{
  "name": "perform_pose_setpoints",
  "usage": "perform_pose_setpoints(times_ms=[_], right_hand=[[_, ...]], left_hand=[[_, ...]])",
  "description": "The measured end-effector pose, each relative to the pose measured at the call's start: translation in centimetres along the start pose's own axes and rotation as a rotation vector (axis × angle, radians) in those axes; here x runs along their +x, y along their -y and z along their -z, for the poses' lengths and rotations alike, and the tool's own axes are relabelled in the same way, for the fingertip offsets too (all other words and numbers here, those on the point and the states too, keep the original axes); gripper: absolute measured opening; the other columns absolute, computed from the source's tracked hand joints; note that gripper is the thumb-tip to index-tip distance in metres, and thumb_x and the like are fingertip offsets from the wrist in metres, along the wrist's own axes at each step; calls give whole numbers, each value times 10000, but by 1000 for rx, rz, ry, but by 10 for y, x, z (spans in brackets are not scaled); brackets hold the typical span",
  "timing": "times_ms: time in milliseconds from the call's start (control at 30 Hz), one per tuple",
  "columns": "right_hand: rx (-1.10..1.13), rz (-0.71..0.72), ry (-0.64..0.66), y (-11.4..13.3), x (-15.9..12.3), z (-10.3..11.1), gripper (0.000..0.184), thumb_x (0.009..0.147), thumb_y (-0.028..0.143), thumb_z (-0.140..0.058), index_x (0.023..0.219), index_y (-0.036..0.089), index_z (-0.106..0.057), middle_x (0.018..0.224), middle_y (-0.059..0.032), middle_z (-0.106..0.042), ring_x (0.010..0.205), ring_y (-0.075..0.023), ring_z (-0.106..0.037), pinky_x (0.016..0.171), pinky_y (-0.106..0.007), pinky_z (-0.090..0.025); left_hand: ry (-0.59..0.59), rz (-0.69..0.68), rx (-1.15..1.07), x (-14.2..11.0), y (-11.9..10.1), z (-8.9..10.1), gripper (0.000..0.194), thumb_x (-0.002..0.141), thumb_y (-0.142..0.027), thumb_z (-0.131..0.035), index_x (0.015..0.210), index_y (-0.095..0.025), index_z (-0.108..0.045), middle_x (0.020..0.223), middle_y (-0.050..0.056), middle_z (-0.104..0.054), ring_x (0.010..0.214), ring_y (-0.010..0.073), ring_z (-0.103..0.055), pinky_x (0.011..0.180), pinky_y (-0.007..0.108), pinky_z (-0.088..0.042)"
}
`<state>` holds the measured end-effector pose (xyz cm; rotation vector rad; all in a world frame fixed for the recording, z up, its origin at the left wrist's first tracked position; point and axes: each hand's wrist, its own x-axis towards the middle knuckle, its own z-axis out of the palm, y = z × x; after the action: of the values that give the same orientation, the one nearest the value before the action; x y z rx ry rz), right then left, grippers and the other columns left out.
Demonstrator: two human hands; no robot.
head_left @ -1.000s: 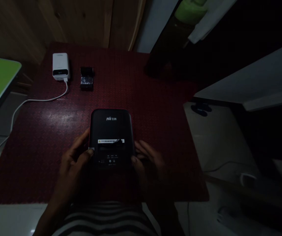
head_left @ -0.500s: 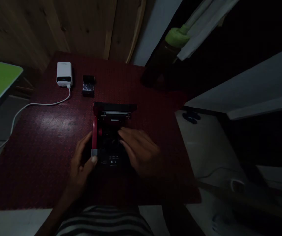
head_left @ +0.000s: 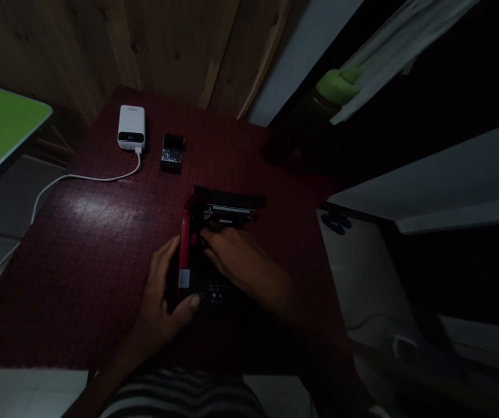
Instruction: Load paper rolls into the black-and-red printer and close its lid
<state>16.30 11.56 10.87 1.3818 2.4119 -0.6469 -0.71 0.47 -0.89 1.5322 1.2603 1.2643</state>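
Note:
A black-and-red machine point(head_left: 184, 247) with its lid raised, looking like a small label printer, sits on the dark red table. My left hand point(head_left: 162, 299) grips its front left corner, thumb on the front panel and fingers along the red side. My right hand point(head_left: 234, 255) reaches into the open body from the right, below the raised lid point(head_left: 232, 199). Its fingers are bent and close together near a red part at the inner left. Whatever they hold or touch is hidden in the dark interior.
A white power bank point(head_left: 132, 126) with a white cable point(head_left: 97, 178) lies at the table's back left. Beside it is a small black roll-like piece point(head_left: 172, 152). A green tabletop point(head_left: 3, 125) stands at left, and a green-capped bottle point(head_left: 336, 87) at the back right.
My right hand has gone deeper into the machine, toward its left side and the lid. My left hand keeps its grip on the corner. The whole view has shifted slightly.

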Motion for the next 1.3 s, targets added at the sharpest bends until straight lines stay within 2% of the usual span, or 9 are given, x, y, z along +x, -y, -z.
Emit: perform_pose_setpoints(times_ms=[100,300,433,533,600,733,833,1067,1300], right_hand=[[-9,-7,-49,3,-3,0,311,1102,94,-561,1372,162,-700,1318,-154,-784,1180,-289,-778,1021,-403,-592],[-125,-9,-259,13,-14,-9,326,1029,39,-618,1303,168,-739,1254,-149,-794,1095,-305,-771,964,-445,-630],[-115,55,-503,7,-36,-15,266,963,26,-681,1177,164,-758,1157,-141,-817,1024,-301,-774,883,-428,-648],[107,137,-752,-15,-67,-14,235,1003,119,-693,1213,211,-741,1146,-85,-832,1018,-257,-788,893,-393,-646],[304,68,-897,-37,-87,-16,235,999,191,-734,1224,259,-743,1124,-36,-836,996,-228,-794,897,-372,-638],[670,-279,-1106,-85,-94,-42,255,898,358,-830,1127,267,-764,1059,-29,-835,980,-253,-795,901,-410,-627],[919,-360,-1057,-111,-72,-76,349,827,440,-824,1086,228,-726,1044,-69,-830,978,-267,-794,899,-432,-632],[970,-363,-1008,-117,-30,-125,339,825,436,-783,1075,224,-696,1084,-101,-831,1000,-256,-785,942,-429,-627],[969,-389,-981,-118,-61,-134,518,842,399,-774,1328,227,-724,1370,-149,-805,1150,-265,-791,990,-450,-642]], left_hand=[[-1,7,-5,0,0,-1,795,1052,-544,-693,1755,-392,-355,1744,103,-445,1604,386,-442,1306,611,-397],[-4,27,-16,0,-1,-2,770,1060,-526,-673,1747,-364,-365,1741,120,-444,1609,390,-435,1310,622,-384],[-26,57,-32,0,-1,-3,758,1049,-527,-670,1727,-318,-403,1740,145,-449,1618,407,-431,1312,643,-375],[-28,69,-30,1,-1,-1,765,1029,-551,-681,1707,-296,-436,1727,153,-473,1612,411,-442,1314,647,-371],[-22,87,-26,1,-1,1,771,1020,-569,-688,1699,-289,-452,1723,150,-484,1608,413,-448,1313,637,-376],[-23,135,-22,0,2,3,785,1015,-592,-698,1706,-308,-456,1727,128,-489,1603,419,-455,1316,619,-378],[-39,131,-16,-1,5,3,785,1016,-608,-692,1717,-351,-448,1725,104,-497,1600,420,-458,1312,615,-384],[-42,189,-46,-1,0,1,792,1006,-621,-690,1722,-376,-455,1722,73,-498,1603,435,-443,1323,607,-374],[-47,244,-39,1,-10,2,795,1000,-630,-696,1715,-369,-466,1715,58,-507,1601,432,-445,1338,589,-371]])
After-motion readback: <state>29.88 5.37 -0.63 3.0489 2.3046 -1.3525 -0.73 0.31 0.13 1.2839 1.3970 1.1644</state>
